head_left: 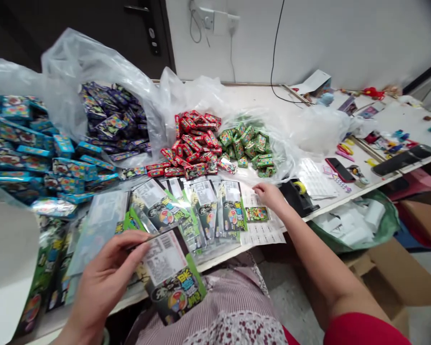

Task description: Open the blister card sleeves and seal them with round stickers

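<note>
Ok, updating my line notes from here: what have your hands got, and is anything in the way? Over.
Left hand holding a green-and-black barcoded packet. Right hand empty, at a printed sheet, beside a small green packet. Black tape dispenser close on its right, not blocking.

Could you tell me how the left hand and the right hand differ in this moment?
The left hand grips a green-edged packet and lifts it off the table; the right hand holds nothing and rests by a printed sheet. The left is nearer the camera. Both are bare.
</note>
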Motion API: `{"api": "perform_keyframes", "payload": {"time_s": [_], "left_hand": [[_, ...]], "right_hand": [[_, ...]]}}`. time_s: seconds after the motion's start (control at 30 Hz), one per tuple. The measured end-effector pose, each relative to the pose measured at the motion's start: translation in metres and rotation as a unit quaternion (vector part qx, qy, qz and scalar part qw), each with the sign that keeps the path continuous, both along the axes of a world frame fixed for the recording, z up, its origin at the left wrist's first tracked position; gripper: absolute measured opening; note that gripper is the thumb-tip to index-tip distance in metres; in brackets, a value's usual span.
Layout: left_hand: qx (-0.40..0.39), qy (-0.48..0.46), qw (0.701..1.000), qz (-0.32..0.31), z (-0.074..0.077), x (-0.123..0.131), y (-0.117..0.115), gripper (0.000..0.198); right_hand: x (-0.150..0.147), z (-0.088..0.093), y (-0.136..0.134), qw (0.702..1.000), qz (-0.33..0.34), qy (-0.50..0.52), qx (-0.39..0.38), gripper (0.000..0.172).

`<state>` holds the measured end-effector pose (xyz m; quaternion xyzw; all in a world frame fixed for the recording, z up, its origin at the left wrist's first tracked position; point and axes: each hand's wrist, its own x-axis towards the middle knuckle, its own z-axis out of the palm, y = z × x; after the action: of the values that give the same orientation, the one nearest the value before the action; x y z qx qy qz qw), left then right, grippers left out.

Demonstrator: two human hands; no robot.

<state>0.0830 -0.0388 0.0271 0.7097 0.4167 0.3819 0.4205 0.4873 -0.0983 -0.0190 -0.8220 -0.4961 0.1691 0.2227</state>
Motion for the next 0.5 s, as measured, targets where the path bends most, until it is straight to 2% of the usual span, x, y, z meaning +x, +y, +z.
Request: {"api": "perform_keyframes", "payload": {"time_s": [0.13,0.2,0.3,0.5], "left_hand": [[0.003,0.015,1.000,0.011,-0.001,0.002,0.001,0.004],[0.001,0.018,1.000,0.021,-0.002,0.002,0.002,0.004],[-0.006,0.016,0.999,0.037,-0.005,0.002,0.003,0.003],[-0.005,0.013,0.999,0.040,-0.005,0.004,0.002,0.004]], "right_hand": [[0.023,-0.016,0.000,0.997,-0.010,-0.069,-0.041,0.029],[0.024,-0.021,0.000,0.995,0.000,-0.087,-0.049,0.030],[0.024,-0.026,0.000,0.993,0.012,-0.101,-0.056,0.023],[0.018,-0.031,-0.007,0.995,-0.001,-0.095,-0.031,0.019]]}}
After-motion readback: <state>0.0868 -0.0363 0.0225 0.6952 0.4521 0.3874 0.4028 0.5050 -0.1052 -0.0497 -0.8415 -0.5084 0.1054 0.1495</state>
